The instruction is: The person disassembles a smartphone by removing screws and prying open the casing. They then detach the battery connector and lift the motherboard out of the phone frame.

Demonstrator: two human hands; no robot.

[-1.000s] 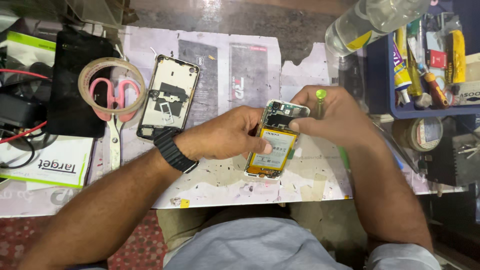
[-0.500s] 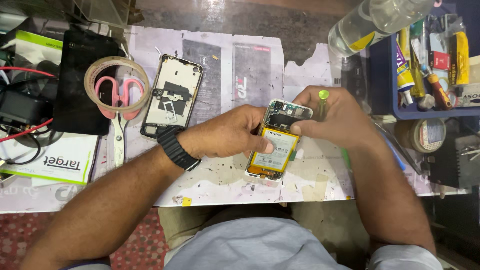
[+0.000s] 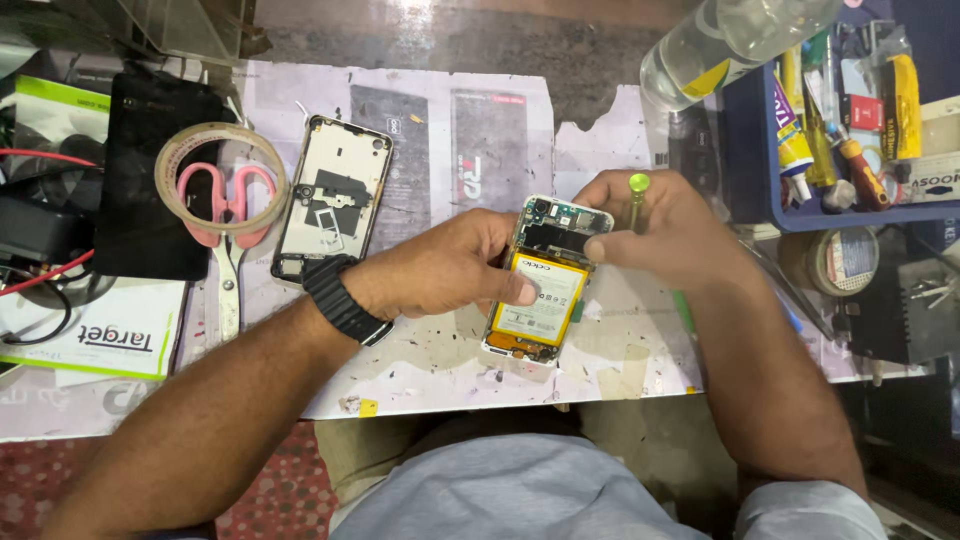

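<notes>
**benchrat:** Starting from the far left, a white and green booklet [image 3: 95, 335] is seen under a black slab [image 3: 150, 180], then a tape ring [image 3: 222, 180] with pink scissors [image 3: 225, 235] laid through it. A stripped back cover [image 3: 332, 195] is parked just right of that, well apart from the work. The left hand [image 3: 440, 270], with a black watch [image 3: 345, 300] at the wrist, is wrapped round the left edge of the opened phone [image 3: 545, 275], thumb pressed flat on the yellow battery [image 3: 540, 300]. The phone is held mid-mat, a bit right of centre.

**solderjoe:** And the other side?

**benchrat:** The right hand [image 3: 665, 230] is closed on a green-capped screwdriver [image 3: 637, 195], fingers pinched together near the phone's top board. Whether the tip is seated can't be told; it's hidden.

**solderjoe:** For that step the driver is probably best kept upright, with the phone pinned flat so nothing gets cammed out.

**benchrat:** Agreed. Room-wise, the mat's [image 3: 440, 365] near edge is close under the phone, so screws could be lost there. Open mat is left between cover and phone. Further right it's tighter: a clear bottle [image 3: 720, 50], a blue tray [image 3: 760, 150] of tools, another tape roll [image 3: 835, 260].
</notes>
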